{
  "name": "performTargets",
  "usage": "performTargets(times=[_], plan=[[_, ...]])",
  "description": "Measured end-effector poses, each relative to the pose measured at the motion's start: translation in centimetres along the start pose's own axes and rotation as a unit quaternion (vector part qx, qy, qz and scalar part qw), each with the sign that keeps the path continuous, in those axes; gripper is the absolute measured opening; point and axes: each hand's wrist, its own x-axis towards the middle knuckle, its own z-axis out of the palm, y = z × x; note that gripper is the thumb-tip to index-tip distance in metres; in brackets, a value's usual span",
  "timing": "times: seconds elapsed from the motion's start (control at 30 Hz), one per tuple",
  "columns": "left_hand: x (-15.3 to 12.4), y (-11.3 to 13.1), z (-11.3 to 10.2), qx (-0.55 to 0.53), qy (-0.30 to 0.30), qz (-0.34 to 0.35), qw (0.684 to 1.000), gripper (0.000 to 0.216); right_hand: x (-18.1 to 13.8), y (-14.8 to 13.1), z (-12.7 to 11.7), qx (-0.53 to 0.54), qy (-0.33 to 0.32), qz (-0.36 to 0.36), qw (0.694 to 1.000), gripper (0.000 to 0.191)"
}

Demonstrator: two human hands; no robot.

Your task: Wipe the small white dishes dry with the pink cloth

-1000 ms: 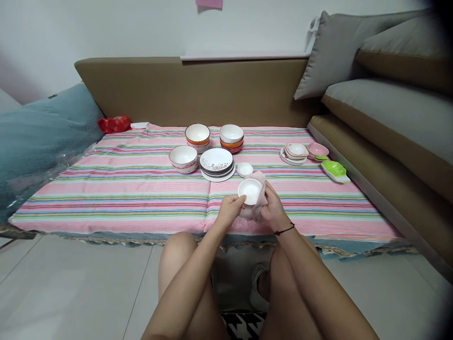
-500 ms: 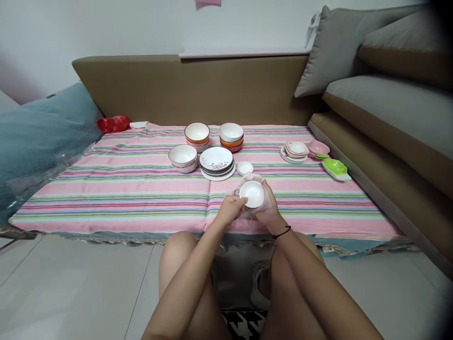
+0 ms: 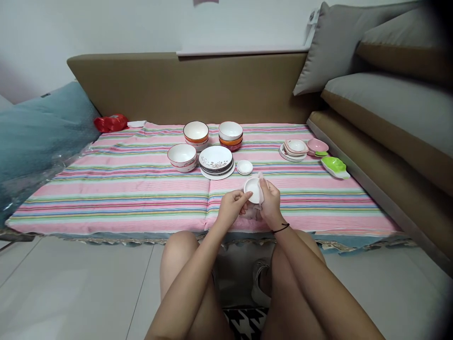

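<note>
Between my hands is a small white dish (image 3: 252, 189), held above the front of the striped cloth. My left hand (image 3: 232, 206) pinches its left edge with the thumb on the inside. My right hand (image 3: 270, 199) is closed on a pale thin cloth (image 3: 261, 189), which it presses over the dish's right rim; part of the cloth hangs below. Just beyond sits a short stack of small white dishes (image 3: 245, 166). To the left of these stands a stack of plates (image 3: 215, 158), the top one patterned.
Bowl stacks stand behind the plates: a white one (image 3: 182, 156), a dark-rimmed one (image 3: 196, 131) and an orange one (image 3: 230, 132). Rightward are small pink dishes (image 3: 296, 147), a pink bowl (image 3: 317, 146) and a green leaf-like dish (image 3: 334, 166). Cushions (image 3: 389, 99) pile up at right; a red package (image 3: 111, 123) lies far left.
My right hand has brought the cloth from beneath the dish up over its right rim, thumb now on top. The dish has turned slightly and shifted up; my left hand has moved a little.
</note>
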Motion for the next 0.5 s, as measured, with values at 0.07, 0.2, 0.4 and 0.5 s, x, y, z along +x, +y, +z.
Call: performTargets(times=[0.07,0.2,0.4,0.5], plan=[[0.0,-0.2,0.0,0.000,-0.003,0.003,1.000,0.041,0.0,-0.3,0.0,-0.094,0.018,-0.076,0.993,0.035],[0.0,-0.2,0.1,-0.009,-0.001,-0.009,1.000,0.038,-0.1,-1.0,0.0,-0.169,0.028,-0.155,0.973,0.039],[0.1,-0.1,0.2,-0.042,0.036,0.002,0.998,0.037,0.1,-1.0,-0.1,-0.160,0.017,-0.153,0.975,0.038],[0.2,-0.1,0.1,-0.043,0.072,0.055,0.995,0.056,0.3,-0.6,-0.2,-0.126,-0.002,-0.109,0.986,0.038]])
